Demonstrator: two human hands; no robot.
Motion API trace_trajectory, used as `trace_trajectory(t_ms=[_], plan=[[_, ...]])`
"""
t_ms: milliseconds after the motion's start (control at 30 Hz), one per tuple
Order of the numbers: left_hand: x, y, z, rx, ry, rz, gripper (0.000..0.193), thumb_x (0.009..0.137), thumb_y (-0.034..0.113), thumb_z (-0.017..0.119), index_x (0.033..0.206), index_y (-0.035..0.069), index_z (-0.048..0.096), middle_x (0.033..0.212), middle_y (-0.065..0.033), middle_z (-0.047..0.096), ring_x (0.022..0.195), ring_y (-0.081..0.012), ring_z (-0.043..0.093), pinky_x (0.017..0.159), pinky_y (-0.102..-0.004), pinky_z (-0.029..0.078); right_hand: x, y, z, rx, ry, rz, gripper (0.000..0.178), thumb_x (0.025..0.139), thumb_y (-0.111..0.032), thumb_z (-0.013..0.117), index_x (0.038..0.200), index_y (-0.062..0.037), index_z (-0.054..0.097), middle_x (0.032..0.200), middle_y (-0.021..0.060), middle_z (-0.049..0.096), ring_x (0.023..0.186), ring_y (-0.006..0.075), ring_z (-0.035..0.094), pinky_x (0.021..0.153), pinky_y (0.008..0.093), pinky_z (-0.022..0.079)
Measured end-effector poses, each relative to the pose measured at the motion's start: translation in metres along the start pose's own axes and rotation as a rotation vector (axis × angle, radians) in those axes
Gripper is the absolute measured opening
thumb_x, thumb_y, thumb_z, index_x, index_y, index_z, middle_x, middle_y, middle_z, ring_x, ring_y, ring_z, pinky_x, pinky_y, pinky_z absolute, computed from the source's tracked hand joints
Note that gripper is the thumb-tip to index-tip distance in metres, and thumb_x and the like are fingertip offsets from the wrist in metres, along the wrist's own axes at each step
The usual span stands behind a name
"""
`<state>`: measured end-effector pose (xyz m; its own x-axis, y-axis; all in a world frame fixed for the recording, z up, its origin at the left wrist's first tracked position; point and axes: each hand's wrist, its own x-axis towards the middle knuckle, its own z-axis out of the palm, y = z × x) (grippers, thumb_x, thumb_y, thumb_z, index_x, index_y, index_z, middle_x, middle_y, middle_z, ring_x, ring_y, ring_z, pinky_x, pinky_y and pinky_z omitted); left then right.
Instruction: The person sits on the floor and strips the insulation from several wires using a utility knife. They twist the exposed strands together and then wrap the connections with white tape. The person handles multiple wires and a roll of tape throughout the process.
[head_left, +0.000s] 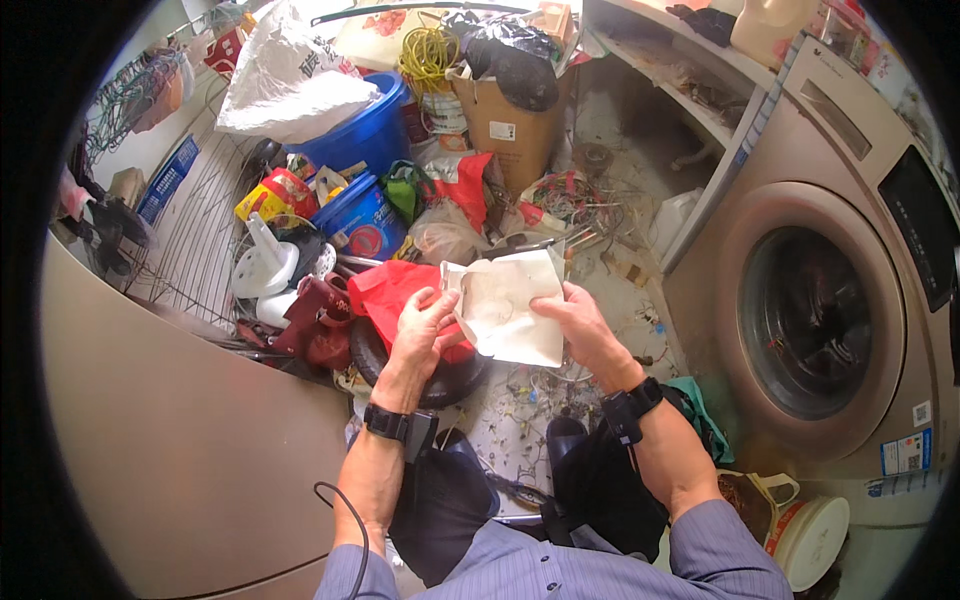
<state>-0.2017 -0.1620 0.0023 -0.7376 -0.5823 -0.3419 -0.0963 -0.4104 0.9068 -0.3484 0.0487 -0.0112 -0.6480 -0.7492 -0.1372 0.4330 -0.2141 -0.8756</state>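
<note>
A crumpled, stained white paper sheet (510,305) is held up in front of me by both hands. My left hand (425,325) pinches its left edge, and my right hand (580,320) grips its right edge. Just under the sheet and my left hand lies a red plastic bag (385,290) on top of a black round object (440,380). Both wrists wear black bands.
A front-loading washing machine (830,300) stands at the right. A blue bucket (365,130), a cardboard box (505,125), white bags, tangled wires (575,195) and clutter fill the floor ahead. A beige cabinet side (180,430) is at left; a white-lidded tub (810,540) at lower right.
</note>
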Motion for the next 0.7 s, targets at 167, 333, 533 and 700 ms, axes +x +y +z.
trace_trajectory(t_ms=[167,333,533,700], plan=[[0.025,-0.019,-0.015,-0.477,-0.086,0.003,0.039,0.093,0.015,0.078,0.127,0.002,0.065,0.116,-0.011,0.072,0.103,-0.0221,0.07,0.09,-0.0412,0.059,-0.004,-0.001,0.006,-0.016,-0.025,0.023,0.036,0.094,-0.012,0.07,0.125,0.0041,0.06,0.113,0.0118,0.071,0.093,0.0194,0.072,0.082,0.0345,0.061],[0.038,-0.028,-0.021,-0.347,-0.086,0.123,0.03,0.09,0.003,0.077,0.118,-0.003,0.069,0.111,-0.0099,0.074,0.097,-0.0228,0.073,0.089,-0.0374,0.059,-0.008,-0.02,0.002,-0.111,0.049,0.025,0.027,0.096,-0.022,0.072,0.112,-0.0016,0.064,0.095,0.0036,0.069,0.075,0.0121,0.065,0.065,0.0275,0.052],[0.034,-0.014,-0.019,-0.27,-0.198,0.176,0.037,0.088,-0.001,0.076,0.124,-0.002,0.065,0.116,-0.0109,0.073,0.104,-0.0242,0.071,0.094,-0.0397,0.057,-0.016,-0.047,0.006,-0.384,0.038,0.088,0.011,0.094,-0.016,0.071,0.1,-0.0072,0.069,0.077,-0.004,0.059,0.063,0.0041,0.048,0.054,0.0216,0.035],[0.029,-0.005,-0.023,-0.232,-0.254,0.127,0.032,0.087,0.003,0.08,0.117,0.0,0.071,0.11,-0.0072,0.075,0.098,-0.0191,0.072,0.09,-0.0346,0.056,-0.01,-0.062,0.03,-0.96,-0.018,0.013,0.025,0.084,-0.028,0.078,0.095,-0.0061,0.073,0.074,-0.0043,0.059,0.067,0.0072,0.054,0.062,0.0261,0.042]])
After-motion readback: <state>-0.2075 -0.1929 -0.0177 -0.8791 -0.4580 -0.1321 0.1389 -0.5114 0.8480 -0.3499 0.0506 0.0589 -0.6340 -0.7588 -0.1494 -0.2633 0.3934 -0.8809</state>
